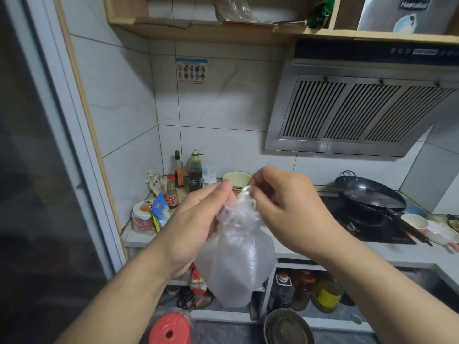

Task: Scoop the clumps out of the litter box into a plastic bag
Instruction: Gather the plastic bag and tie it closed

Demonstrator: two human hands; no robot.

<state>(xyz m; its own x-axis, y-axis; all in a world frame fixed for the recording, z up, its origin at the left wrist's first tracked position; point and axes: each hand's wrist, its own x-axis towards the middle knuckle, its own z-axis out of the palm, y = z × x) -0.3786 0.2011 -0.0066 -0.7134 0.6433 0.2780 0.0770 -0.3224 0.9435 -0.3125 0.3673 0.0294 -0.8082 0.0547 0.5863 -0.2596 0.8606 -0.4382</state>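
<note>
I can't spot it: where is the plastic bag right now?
Centre of the head view: the plastic bag hangs before the counter, its neck held by left hand and right hand.

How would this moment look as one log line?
left hand: grips bag neck | right hand: pinches bag top | plastic bag: hanging, bunched | litter box: unseen

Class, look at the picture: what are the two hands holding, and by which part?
A translucent white plastic bag, held by its bunched top: left hand and right hand both pinch it.

Single head-worn wide-angle view, facing forward and slightly down into a kitchen corner. Both forearms enter from the near edge, very close to the lens. Counter (347, 254) at mid distance, range hood (347, 108) far right, shelf (223, 31) overhead
</note>
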